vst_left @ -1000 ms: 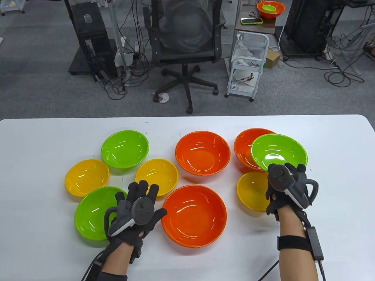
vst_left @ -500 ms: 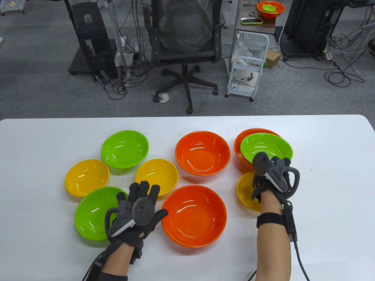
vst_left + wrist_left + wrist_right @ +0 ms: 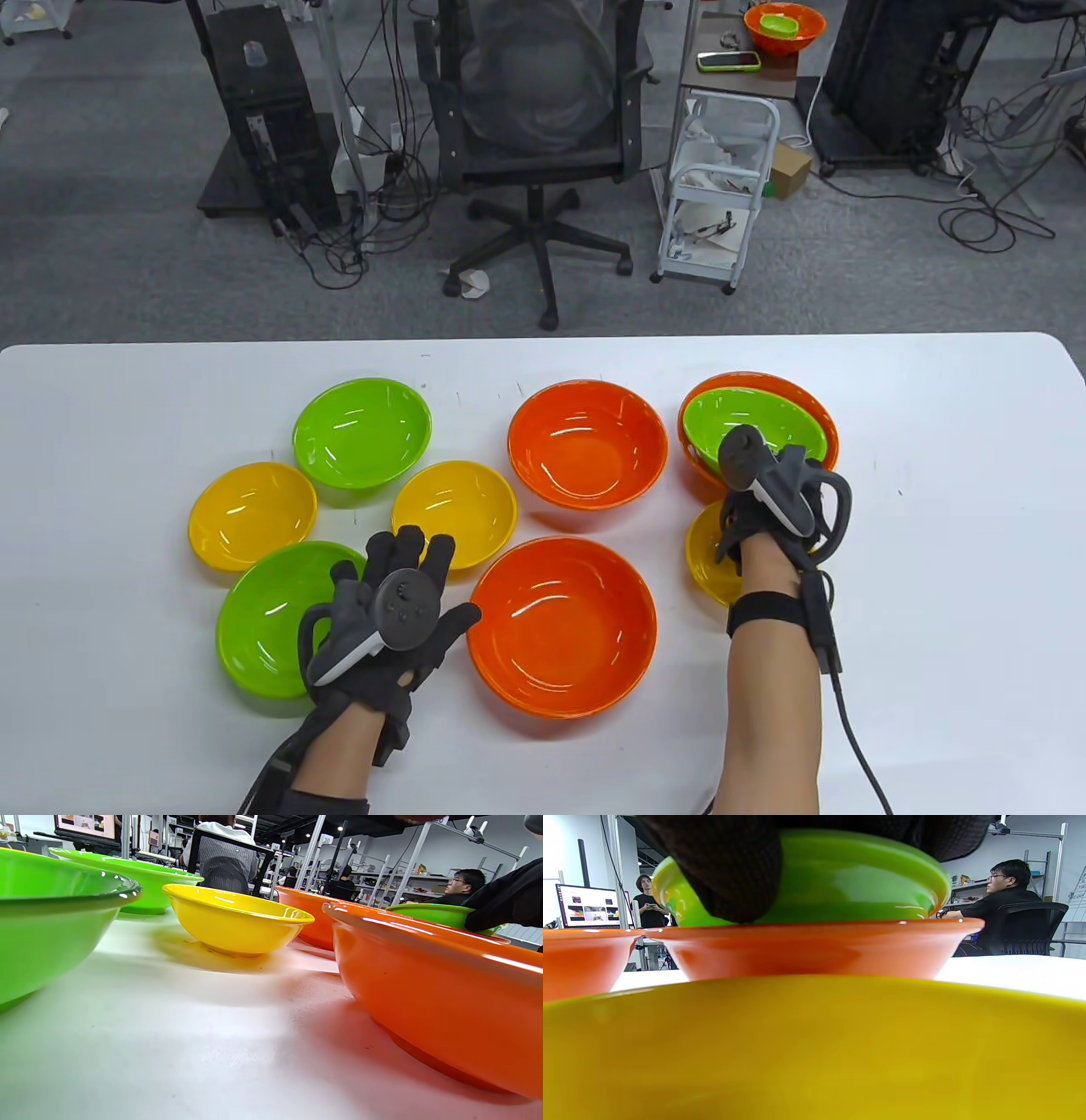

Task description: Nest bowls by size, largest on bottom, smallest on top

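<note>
Green bowl now sits lower inside the orange bowl.
Right hand grips its near rim; left hand (fingers spread wide) barely moved above the tabletop.

We saw bright, even overhead light, with white glare streaks inside the large orange bowl and soft shadows beside it. The yellow bowl nearest the right wrist camera was blurred.

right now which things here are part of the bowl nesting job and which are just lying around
Part of the job:
- green bowl gripped by the right hand, going into the orange bowl
- yellow bowl beside it
- other orange, green and yellow bowls on the table

Just lying about:
- office chair
- white cart
- phone
</note>
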{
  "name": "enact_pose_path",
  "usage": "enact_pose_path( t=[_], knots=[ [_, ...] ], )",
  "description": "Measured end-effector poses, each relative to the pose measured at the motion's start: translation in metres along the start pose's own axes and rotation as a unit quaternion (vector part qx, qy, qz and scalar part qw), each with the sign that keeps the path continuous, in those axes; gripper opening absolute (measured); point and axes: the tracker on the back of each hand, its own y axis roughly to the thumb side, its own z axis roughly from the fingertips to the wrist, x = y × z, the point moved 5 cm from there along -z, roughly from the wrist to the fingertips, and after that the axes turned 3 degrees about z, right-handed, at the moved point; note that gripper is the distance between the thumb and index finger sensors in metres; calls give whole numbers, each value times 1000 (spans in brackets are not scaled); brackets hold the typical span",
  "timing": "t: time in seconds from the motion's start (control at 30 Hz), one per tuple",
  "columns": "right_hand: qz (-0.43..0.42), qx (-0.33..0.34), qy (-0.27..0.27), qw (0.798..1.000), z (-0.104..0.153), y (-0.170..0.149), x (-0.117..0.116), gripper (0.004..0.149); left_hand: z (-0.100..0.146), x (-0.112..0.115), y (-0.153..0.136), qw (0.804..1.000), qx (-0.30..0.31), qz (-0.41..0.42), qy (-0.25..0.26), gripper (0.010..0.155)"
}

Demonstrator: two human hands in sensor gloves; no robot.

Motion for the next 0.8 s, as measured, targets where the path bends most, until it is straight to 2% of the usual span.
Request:
enact_pose_path(
  t=[0.3, 0.47, 0.8],
  knots=[
    [7, -16, 152, 988, 2, -4, -19, 54, 0, 2, -2, 1000, -6, 9, -10, 84],
    [10, -14, 150, 988, 5, -1, -19, 55, 0, 0, -6, 1000, -10, 14, -14, 84],
    [8, 22, 107, 994, 24, 5, 6, 57, 1, -2, -8, 1000, -11, 20, -10, 84]
  ],
)
